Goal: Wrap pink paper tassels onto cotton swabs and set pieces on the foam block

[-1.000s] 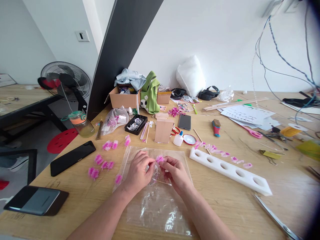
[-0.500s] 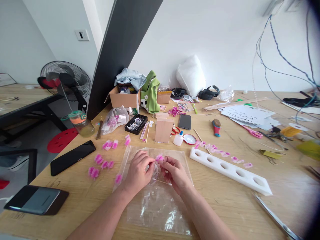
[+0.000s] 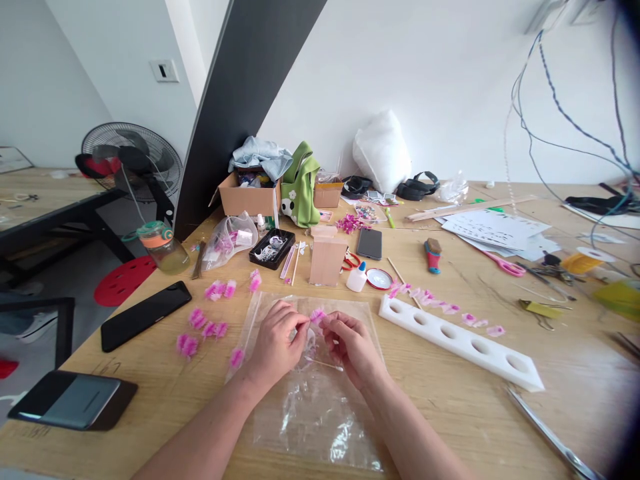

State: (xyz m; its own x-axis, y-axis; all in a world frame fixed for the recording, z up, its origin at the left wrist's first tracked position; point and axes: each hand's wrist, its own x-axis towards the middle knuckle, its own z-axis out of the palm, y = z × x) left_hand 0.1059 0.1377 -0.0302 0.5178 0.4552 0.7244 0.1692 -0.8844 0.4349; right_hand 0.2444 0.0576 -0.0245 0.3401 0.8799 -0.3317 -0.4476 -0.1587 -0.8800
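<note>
Both my hands meet over a clear plastic bag (image 3: 320, 413) lying flat on the wooden table (image 3: 450, 407). My left hand (image 3: 276, 343) and my right hand (image 3: 353, 347) pinch a small pink paper flower (image 3: 317, 315) between their fingertips. A thin wooden stick (image 3: 325, 363) lies on the bag just under my right hand. Several more pink flowers (image 3: 200, 328) are scattered on the table to the left of the bag.
A white foam strip with round holes (image 3: 460, 341) lies to the right, pink petals (image 3: 430, 300) behind it. A black phone (image 3: 145, 315) and a tablet (image 3: 70, 399) sit at the left. Glue bottle (image 3: 357, 277), wooden box (image 3: 327, 257), scissors (image 3: 505, 265), papers and boxes crowd the back.
The pink flower and my fingertips have shifted very slightly; otherwise nothing has moved.
</note>
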